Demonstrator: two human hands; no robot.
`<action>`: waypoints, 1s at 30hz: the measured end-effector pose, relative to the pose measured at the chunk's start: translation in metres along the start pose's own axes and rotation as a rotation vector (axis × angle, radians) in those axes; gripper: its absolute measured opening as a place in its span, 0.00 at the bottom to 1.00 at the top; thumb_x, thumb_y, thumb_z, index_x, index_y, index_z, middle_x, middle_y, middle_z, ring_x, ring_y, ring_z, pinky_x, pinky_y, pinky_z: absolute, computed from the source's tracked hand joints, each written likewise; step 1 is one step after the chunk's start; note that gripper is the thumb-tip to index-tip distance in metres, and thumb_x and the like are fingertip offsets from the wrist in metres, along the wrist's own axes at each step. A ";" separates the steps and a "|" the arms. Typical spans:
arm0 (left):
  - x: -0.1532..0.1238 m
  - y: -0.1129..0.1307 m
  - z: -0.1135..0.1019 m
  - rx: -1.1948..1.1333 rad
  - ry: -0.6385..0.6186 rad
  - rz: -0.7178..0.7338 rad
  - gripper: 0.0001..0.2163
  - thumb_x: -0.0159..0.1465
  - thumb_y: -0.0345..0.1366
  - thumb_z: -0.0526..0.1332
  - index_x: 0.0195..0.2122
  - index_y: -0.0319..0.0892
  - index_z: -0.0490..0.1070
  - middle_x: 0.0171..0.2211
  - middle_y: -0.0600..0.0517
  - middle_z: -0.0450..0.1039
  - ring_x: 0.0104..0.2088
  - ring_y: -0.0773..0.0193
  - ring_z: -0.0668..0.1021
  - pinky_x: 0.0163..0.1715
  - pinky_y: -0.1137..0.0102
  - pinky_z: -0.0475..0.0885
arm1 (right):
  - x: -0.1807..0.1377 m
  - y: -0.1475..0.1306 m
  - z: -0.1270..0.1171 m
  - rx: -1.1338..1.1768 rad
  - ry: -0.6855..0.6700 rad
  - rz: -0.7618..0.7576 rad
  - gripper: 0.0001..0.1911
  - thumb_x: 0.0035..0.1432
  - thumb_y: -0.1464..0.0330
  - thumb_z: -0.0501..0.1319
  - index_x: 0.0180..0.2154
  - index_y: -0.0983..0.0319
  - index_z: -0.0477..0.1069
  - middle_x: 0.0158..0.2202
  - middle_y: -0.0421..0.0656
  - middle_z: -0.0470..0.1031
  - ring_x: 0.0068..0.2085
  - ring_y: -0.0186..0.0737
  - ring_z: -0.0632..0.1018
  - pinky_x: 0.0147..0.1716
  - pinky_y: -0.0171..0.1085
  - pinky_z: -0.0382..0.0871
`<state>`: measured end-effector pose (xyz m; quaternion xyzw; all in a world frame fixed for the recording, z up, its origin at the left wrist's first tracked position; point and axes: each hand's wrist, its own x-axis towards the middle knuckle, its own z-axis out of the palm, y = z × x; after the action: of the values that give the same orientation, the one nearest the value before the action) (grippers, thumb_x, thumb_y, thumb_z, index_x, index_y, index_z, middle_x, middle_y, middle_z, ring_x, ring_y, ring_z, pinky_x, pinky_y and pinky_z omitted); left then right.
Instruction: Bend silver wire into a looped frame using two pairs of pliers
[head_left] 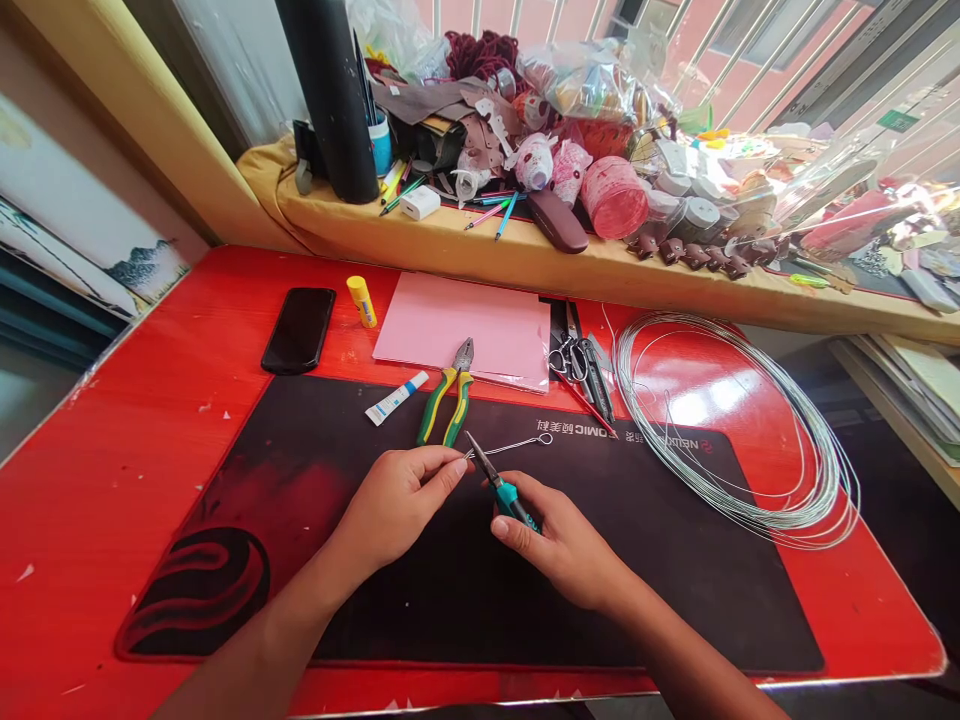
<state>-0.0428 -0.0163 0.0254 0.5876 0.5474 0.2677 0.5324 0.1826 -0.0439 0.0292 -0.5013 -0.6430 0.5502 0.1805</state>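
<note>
My left hand [401, 500] pinches one end of a short piece of wire [514, 446] between thumb and fingertips. The wire runs to the right and finishes in a small round loop. Around the teal handles of long-nose pliers [506, 494] my right hand [559, 535] is closed. Their narrow jaws point up and left, close to my left fingertips and the wire; whether they grip it I cannot tell. Just beyond my left hand, combination pliers [448, 395] with green and yellow handles lie on the black desk mat [420, 610], tips over the pink paper [465, 320].
A big coil of wire [832, 480] lies on the right of the red table [82, 510]. Scissors [570, 357], a glue stick [361, 302], a small white tube [396, 398] and a phone [298, 330] lie along the far side. Behind, a crowded ledge [480, 238] holds craft materials.
</note>
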 end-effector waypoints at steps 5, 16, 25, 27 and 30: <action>0.001 -0.001 -0.001 -0.010 -0.004 -0.024 0.18 0.67 0.50 0.59 0.42 0.42 0.82 0.20 0.56 0.69 0.22 0.65 0.68 0.20 0.73 0.59 | 0.001 -0.001 0.001 -0.073 0.020 0.013 0.22 0.67 0.51 0.60 0.53 0.60 0.72 0.38 0.40 0.75 0.37 0.40 0.72 0.38 0.37 0.65; 0.003 -0.002 -0.015 -0.170 -0.153 -0.056 0.19 0.68 0.52 0.60 0.40 0.42 0.80 0.24 0.53 0.76 0.24 0.63 0.73 0.28 0.71 0.67 | 0.002 -0.003 0.004 -0.125 0.056 0.018 0.14 0.67 0.57 0.60 0.46 0.60 0.72 0.33 0.39 0.71 0.32 0.38 0.68 0.33 0.36 0.62; 0.001 -0.019 -0.010 -0.725 0.047 -0.259 0.16 0.60 0.40 0.70 0.48 0.39 0.79 0.35 0.48 0.81 0.30 0.64 0.79 0.33 0.70 0.71 | 0.001 -0.002 0.006 0.341 0.112 0.060 0.20 0.65 0.52 0.61 0.46 0.62 0.69 0.33 0.40 0.69 0.30 0.37 0.71 0.31 0.37 0.68; -0.002 -0.018 0.008 -0.684 -0.080 -0.231 0.20 0.59 0.40 0.72 0.51 0.40 0.78 0.47 0.43 0.82 0.43 0.56 0.82 0.42 0.66 0.74 | 0.002 -0.004 0.008 0.326 0.131 0.031 0.20 0.66 0.52 0.60 0.46 0.62 0.70 0.32 0.40 0.70 0.30 0.37 0.71 0.31 0.36 0.68; -0.004 -0.009 0.032 -0.709 -0.112 -0.145 0.26 0.59 0.46 0.72 0.57 0.44 0.75 0.57 0.42 0.77 0.60 0.50 0.76 0.58 0.61 0.69 | 0.004 -0.008 0.012 0.227 0.146 -0.025 0.18 0.67 0.55 0.59 0.49 0.62 0.71 0.33 0.40 0.72 0.31 0.38 0.71 0.32 0.36 0.69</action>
<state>-0.0180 -0.0320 0.0085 0.3399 0.4310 0.3699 0.7496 0.1684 -0.0462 0.0311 -0.5083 -0.5680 0.5792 0.2891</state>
